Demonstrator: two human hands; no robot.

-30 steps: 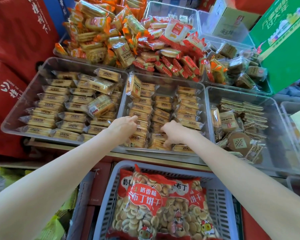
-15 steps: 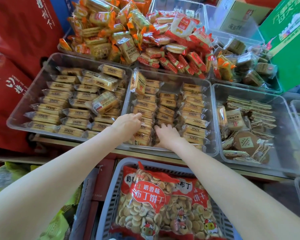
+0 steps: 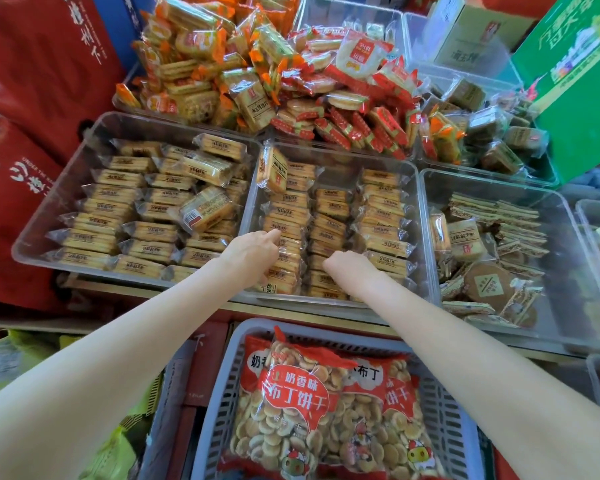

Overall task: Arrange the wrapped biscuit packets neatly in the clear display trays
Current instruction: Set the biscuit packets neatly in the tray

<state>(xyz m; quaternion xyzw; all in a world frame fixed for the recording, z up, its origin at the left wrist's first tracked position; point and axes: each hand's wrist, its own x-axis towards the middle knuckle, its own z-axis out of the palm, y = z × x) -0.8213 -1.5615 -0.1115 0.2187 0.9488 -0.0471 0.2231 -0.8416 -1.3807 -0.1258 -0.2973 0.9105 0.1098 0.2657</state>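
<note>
since half a second ago, little moved. left hand [image 3: 253, 252] curled over packet row [image 3: 284, 237] in middle tray [image 3: 336, 152]; right hand [image 3: 349, 266] fingers hidden, grip untellable. risk: nudging upright packet [image 3: 272, 169] over, toppling rows.

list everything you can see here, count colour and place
clear plastic display trays: three in front, more behind and right
tan wrapped biscuit packets: many, in rows in left and middle trays
tilted tan packet: one, atop left tray's rows
orange-wrapped packets: heap, back left
red-wrapped packets: heap, back centre
grey slotted plastic basket: one, near centre
red bags of round biscuits: two at least, in basket
green carton: one, back right
left hand: on middle tray's left row
right hand: on middle row, fingers hidden
</note>
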